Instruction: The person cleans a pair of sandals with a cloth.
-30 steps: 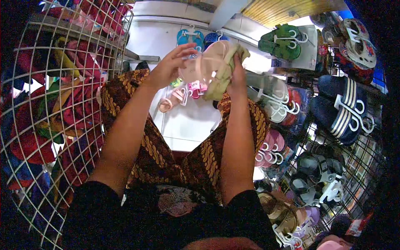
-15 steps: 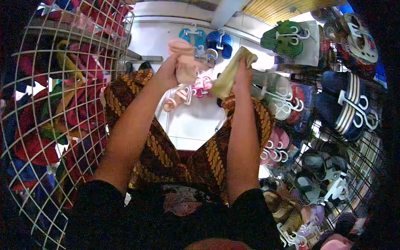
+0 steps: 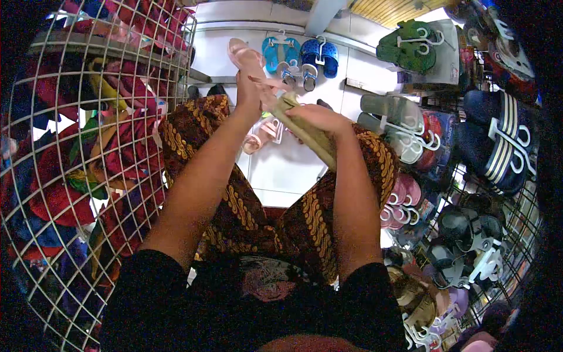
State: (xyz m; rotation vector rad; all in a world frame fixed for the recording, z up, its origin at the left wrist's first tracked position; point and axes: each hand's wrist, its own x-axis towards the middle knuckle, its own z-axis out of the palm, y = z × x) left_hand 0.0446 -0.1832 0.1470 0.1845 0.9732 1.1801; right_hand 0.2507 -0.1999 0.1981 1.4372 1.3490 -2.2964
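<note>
My left hand (image 3: 249, 97) is closed around a pale pink sandal (image 3: 245, 56), held up above my knees with one end pointing away to the upper left. My right hand (image 3: 322, 119) grips an olive-green cloth (image 3: 314, 141), whose upper end touches or nearly touches the near part of the sandal; the rest drapes down beneath the fingers. On the white floor below lies another pink sandal (image 3: 252, 142) with a white hanger, partly covered by my arms. Past my hands rest blue flip-flops (image 3: 272, 54), blue clogs (image 3: 326, 57) and a small grey-and-blue pair (image 3: 309, 77).
To the left rises a wire mesh rack (image 3: 99, 152) with red and colourful goods behind it. Along the right hang green sandals (image 3: 407, 47), navy striped slides (image 3: 498, 138) and black sandals (image 3: 463, 234). My patterned trousers (image 3: 193, 129) frame the floor (image 3: 275, 182).
The cloth has moved left to meet the pink sandal, with my right hand now turned over it. The sandal has tilted and shifted slightly. The whole view has shifted a little.
</note>
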